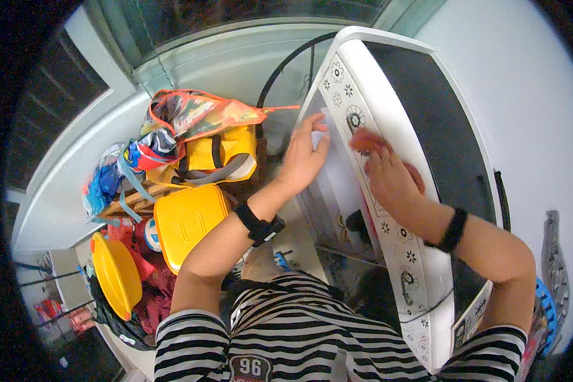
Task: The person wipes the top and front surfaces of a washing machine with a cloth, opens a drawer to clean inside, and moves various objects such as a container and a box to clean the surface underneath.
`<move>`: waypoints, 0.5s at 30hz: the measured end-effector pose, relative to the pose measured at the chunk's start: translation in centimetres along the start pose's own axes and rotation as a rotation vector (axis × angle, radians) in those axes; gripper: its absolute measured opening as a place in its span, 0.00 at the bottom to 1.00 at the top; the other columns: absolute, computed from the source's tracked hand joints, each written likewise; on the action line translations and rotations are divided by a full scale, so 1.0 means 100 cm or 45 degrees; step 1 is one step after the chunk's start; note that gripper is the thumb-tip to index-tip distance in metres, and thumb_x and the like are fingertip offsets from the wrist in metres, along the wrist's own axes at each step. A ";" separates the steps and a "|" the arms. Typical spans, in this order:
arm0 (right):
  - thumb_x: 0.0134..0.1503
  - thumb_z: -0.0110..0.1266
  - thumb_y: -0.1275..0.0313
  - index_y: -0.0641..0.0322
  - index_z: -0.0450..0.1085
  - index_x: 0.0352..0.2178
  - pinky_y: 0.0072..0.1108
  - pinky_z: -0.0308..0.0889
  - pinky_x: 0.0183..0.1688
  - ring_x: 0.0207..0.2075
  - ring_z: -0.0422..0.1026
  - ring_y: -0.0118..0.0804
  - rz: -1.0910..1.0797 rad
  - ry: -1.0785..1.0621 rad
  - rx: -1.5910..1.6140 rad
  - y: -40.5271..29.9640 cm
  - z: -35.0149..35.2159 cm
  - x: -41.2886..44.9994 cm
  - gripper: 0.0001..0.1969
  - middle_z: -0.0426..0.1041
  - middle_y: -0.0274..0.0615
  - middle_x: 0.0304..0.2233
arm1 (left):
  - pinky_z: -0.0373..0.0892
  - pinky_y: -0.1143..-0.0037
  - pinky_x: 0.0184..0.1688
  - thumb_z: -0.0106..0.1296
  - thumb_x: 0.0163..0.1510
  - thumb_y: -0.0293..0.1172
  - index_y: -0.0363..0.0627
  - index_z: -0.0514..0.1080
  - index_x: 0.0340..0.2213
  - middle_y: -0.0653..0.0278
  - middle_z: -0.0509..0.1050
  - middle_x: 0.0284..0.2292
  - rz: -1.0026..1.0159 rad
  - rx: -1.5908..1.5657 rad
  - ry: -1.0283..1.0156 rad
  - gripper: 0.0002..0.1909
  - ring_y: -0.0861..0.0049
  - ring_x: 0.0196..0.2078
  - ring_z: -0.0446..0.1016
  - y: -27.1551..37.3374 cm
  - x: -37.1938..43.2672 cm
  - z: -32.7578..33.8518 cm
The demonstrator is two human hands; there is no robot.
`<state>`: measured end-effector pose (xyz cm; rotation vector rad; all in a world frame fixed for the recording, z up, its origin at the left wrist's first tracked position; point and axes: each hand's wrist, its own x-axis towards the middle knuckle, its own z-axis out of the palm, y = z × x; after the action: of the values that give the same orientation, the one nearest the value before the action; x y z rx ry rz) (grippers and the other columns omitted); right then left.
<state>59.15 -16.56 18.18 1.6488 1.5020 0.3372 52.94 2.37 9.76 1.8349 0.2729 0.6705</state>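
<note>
My right hand (394, 184) presses a reddish cloth (370, 141) against the white, flower-patterned front panel (353, 98) of a cabinet. Part of the cloth shows past the far side of the hand, and the fingertips are blurred. My left hand (305, 155) is at the translucent front (336, 179) below that panel, its thumb apart from its curled fingers. Nothing shows in its grasp; whether it touches the front is hard to tell. Pale and dark things show dimly through the translucent front. The cabinet's top (425, 105) is dark with a white rim.
To the left are a yellow bag (219, 153), a clear orange-edged bag (205, 114), a yellow lidded box (191, 224) and a yellow basin (117, 277) on dark red cloth. A black cable (286, 62) arches behind the cabinet. A white wall (520, 110) stands right.
</note>
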 end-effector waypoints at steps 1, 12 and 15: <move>0.48 0.44 0.73 0.73 0.67 0.39 0.35 0.57 0.50 0.47 0.63 0.52 0.003 0.001 -0.076 0.008 0.000 0.024 0.17 0.64 0.55 0.44 | 0.62 0.76 0.43 0.46 0.51 0.28 0.43 0.58 0.49 0.62 0.69 0.38 -0.010 0.001 0.024 0.22 0.74 0.39 0.66 -0.002 -0.002 -0.001; 0.45 0.48 0.73 0.65 0.72 0.31 0.23 0.60 0.36 0.35 0.66 0.36 0.377 0.235 -0.048 0.062 0.017 0.174 0.11 0.68 0.42 0.33 | 0.63 0.78 0.38 0.47 0.49 0.26 0.42 0.58 0.49 0.60 0.69 0.38 -0.050 0.044 0.136 0.24 0.73 0.36 0.67 -0.020 -0.012 -0.003; 0.46 0.49 0.72 0.61 0.72 0.29 0.24 0.62 0.35 0.34 0.66 0.35 0.150 0.070 -0.104 0.063 0.022 0.131 0.09 0.69 0.40 0.33 | 0.63 0.77 0.38 0.47 0.49 0.25 0.43 0.58 0.49 0.59 0.69 0.38 -0.106 -0.046 0.048 0.24 0.73 0.37 0.67 -0.009 -0.014 0.001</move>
<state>68.08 -4.96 17.02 1.6784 1.4153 0.5053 52.01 1.93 8.44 1.7683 0.3581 0.6486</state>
